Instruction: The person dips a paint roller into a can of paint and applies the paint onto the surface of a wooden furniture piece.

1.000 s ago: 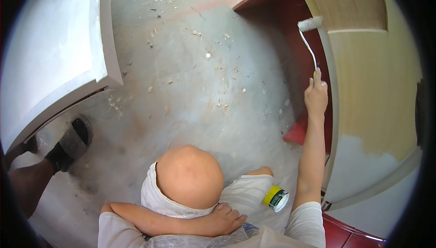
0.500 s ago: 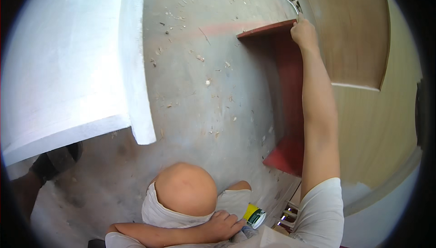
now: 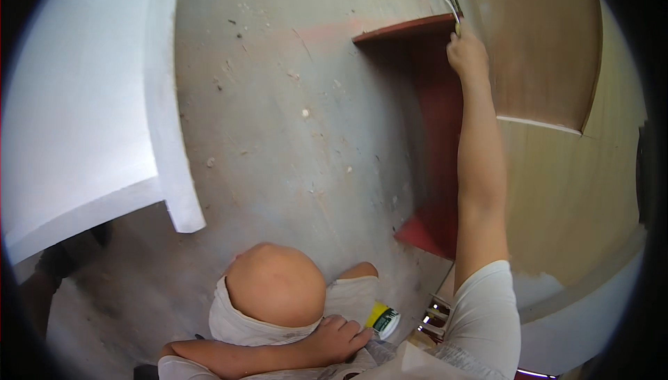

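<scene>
My right arm stretches far forward, and my right hand [image 3: 469,54] is closed around the handle of a paint roller [image 3: 449,1]. The roller's bent wire frame runs up to a pale roller head, partly cut off by the top edge. This hand is beside the far end of a red, open-sided wooden box or shelf [image 3: 440,101], next to a brown panel [image 3: 546,46]. Near my bent knee, my left hand [image 3: 341,340] rests on my lap with fingers loosely extended, holding nothing. A yellow, green and white tub [image 3: 383,319] is just beside its fingertips.
A white-painted piece of furniture [image 3: 83,88] fills the left side. Beneath its near edge, another person's dark leg and foot [image 3: 59,262] show dimly. Scraps and chips litter the grey floor [image 3: 278,143]. Pale wood [image 3: 570,199] surrounds the brown panel at right.
The view has shifted, with the white furniture sliding left in the picture. My right hand keeps its grip on the roller, whose head is slightly higher in the picture. My left hand stays on my lap.
</scene>
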The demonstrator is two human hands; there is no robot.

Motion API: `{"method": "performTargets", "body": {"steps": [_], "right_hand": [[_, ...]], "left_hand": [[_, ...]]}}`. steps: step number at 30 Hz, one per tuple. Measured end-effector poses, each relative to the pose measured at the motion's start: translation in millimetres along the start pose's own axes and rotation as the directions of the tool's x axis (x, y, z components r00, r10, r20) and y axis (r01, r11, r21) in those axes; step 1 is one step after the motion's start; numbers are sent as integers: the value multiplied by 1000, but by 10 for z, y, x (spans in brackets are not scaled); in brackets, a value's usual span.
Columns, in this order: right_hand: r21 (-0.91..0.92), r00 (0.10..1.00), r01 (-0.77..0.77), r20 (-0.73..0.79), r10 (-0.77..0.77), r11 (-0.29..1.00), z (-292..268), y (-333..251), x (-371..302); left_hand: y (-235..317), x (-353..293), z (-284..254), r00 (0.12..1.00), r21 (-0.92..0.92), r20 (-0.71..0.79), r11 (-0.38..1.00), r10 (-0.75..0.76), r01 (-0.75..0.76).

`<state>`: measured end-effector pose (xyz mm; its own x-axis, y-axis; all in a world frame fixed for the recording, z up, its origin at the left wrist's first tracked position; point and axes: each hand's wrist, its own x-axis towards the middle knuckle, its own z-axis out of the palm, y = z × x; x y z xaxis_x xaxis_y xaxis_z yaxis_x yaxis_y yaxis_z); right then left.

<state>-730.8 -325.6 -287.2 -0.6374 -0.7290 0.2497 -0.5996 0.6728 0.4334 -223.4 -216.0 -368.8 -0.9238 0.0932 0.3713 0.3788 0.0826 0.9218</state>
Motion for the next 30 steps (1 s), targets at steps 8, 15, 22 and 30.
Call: {"method": "performTargets", "body": {"steps": [8,15,22,30], "right_hand": [[-193,989,-134,34,143,972,-143,766,-2201],[531,859,-510,356,368,677,-307,441,-3256],[682,670,-720,636,383,129,-485,419,-3467],[873,783,-481,467,411,-76,-170,749,-3217]], "left_hand": [[81,-19,81,972,12,-235,1000,-11,14],[122,-169,243,979,-3,-205,1000,0,-1],[189,-186,286,995,72,-84,996,56,-50],[174,-201,257,987,34,-148,998,64,-60]]}}
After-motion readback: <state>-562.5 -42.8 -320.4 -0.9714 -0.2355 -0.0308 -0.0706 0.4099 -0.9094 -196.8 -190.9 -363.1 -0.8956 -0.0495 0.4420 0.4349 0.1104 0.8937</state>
